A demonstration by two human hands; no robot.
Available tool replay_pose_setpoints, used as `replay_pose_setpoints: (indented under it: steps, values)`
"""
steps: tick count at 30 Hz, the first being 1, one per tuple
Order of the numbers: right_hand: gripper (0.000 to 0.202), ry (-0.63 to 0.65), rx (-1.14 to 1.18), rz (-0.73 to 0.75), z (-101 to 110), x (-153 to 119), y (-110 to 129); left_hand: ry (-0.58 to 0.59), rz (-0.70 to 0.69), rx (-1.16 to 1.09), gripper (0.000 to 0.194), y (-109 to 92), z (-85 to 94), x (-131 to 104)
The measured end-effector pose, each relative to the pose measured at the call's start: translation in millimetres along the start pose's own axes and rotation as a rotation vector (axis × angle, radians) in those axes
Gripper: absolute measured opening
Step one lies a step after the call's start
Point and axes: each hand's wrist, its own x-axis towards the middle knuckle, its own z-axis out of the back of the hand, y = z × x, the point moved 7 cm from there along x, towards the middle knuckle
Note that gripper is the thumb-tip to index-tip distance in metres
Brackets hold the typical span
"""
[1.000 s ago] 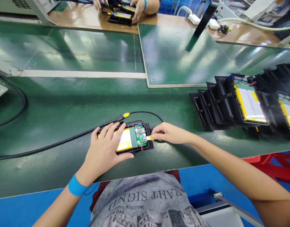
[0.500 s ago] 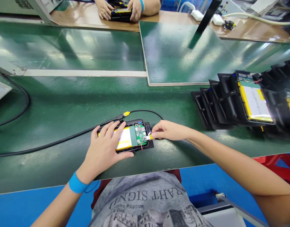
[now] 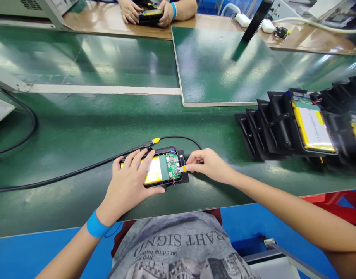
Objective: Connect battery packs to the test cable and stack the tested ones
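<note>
Pinch grip of right hand (image 3: 208,166) holds yellow plug (image 3: 184,169) at the 3 o'clock end of open power bank (image 3: 159,170); left hand (image 3: 128,186) presses it flat on bench (image 3: 79,128). Light, rigid, fragile board: hold the case edges.

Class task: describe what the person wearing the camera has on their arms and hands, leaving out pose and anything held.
Both hands are bare, with no gloves. The left hand has a plain blue wristband at the wrist. The right hand and its forearm show nothing worn. No sleeves reach either forearm.

tabletop (image 3: 79,128) – green mat, glossy with overhead glare | raised green panel (image 3: 224,66) at 1 o'clock | brown bench (image 3: 108,23) at 12 o'clock | blue floor (image 3: 21,255) – 7 o'clock
</note>
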Motion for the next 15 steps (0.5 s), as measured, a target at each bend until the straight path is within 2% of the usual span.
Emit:
replay_pose_setpoints:
  steps: [4,8,15]
  values:
    - [0.005,-0.120,-0.062,0.120,2.2,-10.6,4.6,-0.001,0.010,-0.012,0.094,-0.1,0.0,0.1]
    - [0.004,-0.082,-0.148,0.160,0.1,-13.6,6.7,0.001,0.024,-0.021,0.093,0.0,0.1,0.2]
    - [0.007,-0.093,-0.092,0.151,-0.6,-11.7,2.9,0.023,0.037,-0.038,0.092,1.4,-1.7,-0.2]
